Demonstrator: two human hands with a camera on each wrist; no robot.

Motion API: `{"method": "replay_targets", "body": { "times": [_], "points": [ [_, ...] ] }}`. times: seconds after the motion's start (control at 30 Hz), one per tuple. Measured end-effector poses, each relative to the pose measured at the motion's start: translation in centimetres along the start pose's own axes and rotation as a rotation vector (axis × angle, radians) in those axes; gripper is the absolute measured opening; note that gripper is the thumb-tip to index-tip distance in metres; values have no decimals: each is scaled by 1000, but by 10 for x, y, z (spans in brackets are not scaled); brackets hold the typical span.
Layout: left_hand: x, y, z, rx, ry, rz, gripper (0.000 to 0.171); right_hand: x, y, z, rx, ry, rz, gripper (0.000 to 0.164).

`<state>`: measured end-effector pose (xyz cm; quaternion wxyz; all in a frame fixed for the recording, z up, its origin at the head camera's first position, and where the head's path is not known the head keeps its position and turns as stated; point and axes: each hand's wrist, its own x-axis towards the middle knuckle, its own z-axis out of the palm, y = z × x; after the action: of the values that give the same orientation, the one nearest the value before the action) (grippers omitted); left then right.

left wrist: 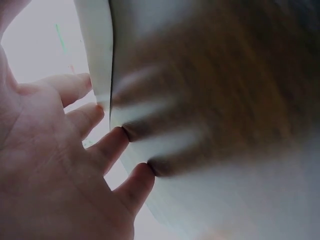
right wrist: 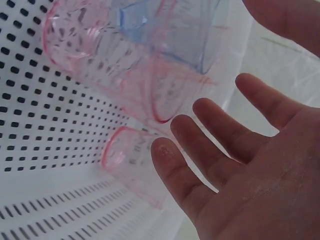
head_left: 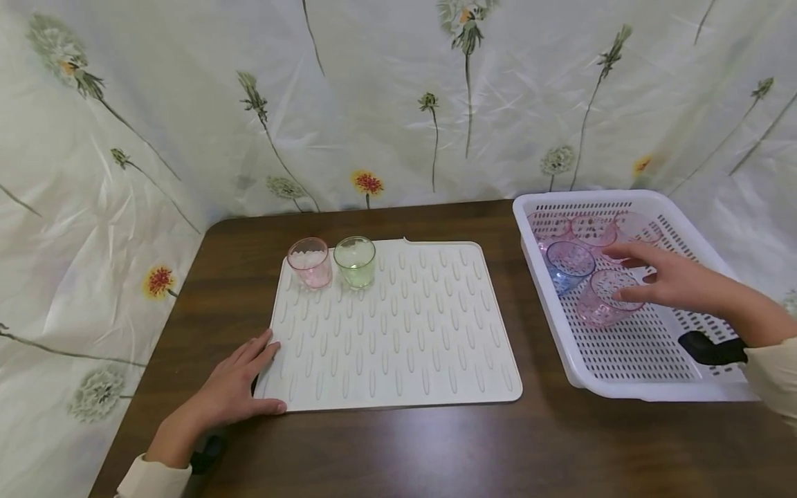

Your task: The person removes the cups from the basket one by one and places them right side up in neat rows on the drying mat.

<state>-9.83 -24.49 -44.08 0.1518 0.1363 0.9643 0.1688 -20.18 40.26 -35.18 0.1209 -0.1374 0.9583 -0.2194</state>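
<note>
My left hand point(head_left: 232, 387) rests at the lower left edge of a white ridged mat point(head_left: 405, 346), fingers spread and fingertips on the edge. At the mat's back left corner stand a pink glass point(head_left: 314, 271) and, beside it, a green glass point(head_left: 358, 268). Over the white basket point(head_left: 563, 349) on the right, my right hand point(head_left: 685, 282) is held with fingers apart, close to the front pink glass point(head_left: 599, 308). In the right wrist view, the hand's fingers point(right wrist: 192, 175) are extended and grip nothing. A blue glass point(head_left: 568, 273) stands in the basket, with several pink glasses point(head_left: 588, 232) behind.
The dark wooden table point(head_left: 349, 456) carries both mat and basket. A flowered cloth point(head_left: 386, 104) hangs behind the table and around its left side. The basket has raised walls and a slotted floor. Black straps with dark devices point(head_left: 710, 348) are at both wrists.
</note>
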Motion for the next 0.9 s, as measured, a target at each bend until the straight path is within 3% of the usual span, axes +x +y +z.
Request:
{"method": "replay_targets", "body": {
  "times": [0.27, 0.67, 0.9],
  "points": [
    [0, -1, 2, 5, 15, 5, 104, -2, 15, 5, 15, -50, -5, 85],
    [0, 0, 1, 9, 6, 4, 105, -3, 30, 13, 169, -188, 14, 99],
    [-1, 3, -1, 6, -9, -6, 105, -3, 33, 17, 168, -188, -3, 95]
  ]
}}
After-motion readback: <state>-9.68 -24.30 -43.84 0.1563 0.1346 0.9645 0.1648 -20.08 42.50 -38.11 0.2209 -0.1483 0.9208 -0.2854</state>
